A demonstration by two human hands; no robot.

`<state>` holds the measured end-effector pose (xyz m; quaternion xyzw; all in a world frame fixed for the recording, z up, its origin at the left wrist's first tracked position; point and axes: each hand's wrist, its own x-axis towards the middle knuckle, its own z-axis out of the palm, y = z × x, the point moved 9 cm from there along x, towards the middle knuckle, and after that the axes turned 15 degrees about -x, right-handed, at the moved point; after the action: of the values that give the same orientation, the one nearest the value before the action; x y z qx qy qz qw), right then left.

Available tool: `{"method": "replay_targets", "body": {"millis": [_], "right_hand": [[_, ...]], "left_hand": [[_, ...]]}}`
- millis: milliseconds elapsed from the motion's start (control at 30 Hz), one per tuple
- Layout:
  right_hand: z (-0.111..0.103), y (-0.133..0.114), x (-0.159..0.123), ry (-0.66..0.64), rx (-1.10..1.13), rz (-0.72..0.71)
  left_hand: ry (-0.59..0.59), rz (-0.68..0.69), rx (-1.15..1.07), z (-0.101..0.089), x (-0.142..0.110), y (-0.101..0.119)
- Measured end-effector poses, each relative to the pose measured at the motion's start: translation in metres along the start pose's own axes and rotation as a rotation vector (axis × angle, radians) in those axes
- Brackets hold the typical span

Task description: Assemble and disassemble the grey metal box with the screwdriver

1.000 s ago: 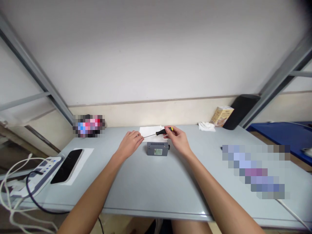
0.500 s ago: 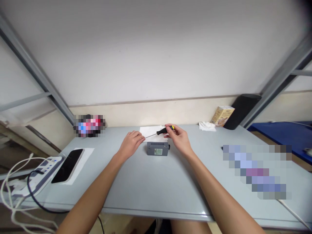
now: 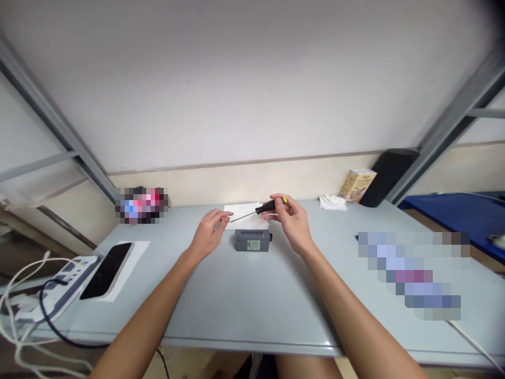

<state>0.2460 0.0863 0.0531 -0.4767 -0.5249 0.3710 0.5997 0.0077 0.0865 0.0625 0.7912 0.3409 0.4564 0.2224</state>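
Observation:
A screwdriver (image 3: pixel 268 207) with a black handle and yellow end is gripped by my right hand (image 3: pixel 292 218). Its thin shaft slants down to the left, and a small dark speck, perhaps a screw, shows at the tip. Just left of that tip is my left hand (image 3: pixel 209 231), thumb and fingers apart, with nothing visible between them. Below both hands a small grey metal box (image 3: pixel 252 240) stands on the table, with vent slots along its top edge, a pale green label and a black knob on its right side. White paper (image 3: pixel 240 216) lies behind the box.
On the left a phone (image 3: pixel 106 271) lies on paper beside a power strip (image 3: pixel 65 289) with tangled cables. At the back right are a crumpled tissue (image 3: pixel 332 202), a yellow carton (image 3: pixel 357 186) and a black cylinder (image 3: pixel 390 176). Blurred-out items lie far left and right.
The fingers of my left hand have parted and come off the screwdriver's tip. My right hand has lifted the screwdriver handle slightly. The view has shifted a little.

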Motion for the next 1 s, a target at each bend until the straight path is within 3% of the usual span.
{"method": "replay_targets", "body": {"millis": [100, 300, 633, 1000], "right_hand": [[-0.008, -0.003, 0.001, 0.055, -0.001, -0.004], [-0.016, -0.007, 0.001, 0.084, -0.046, -0.007], [-0.004, -0.012, -0.003, 0.009, -0.029, -0.029], [-0.001, -0.013, -0.004, -0.02, -0.028, -0.039]], "left_hand": [[0.029, -0.049, -0.064, -0.002, 0.0, 0.001], [-0.051, -0.073, -0.148, 0.012, -0.002, 0.006], [-0.151, -0.081, -0.219, 0.027, -0.005, 0.016], [-0.193, -0.085, -0.232, 0.03, -0.007, 0.014]]}}
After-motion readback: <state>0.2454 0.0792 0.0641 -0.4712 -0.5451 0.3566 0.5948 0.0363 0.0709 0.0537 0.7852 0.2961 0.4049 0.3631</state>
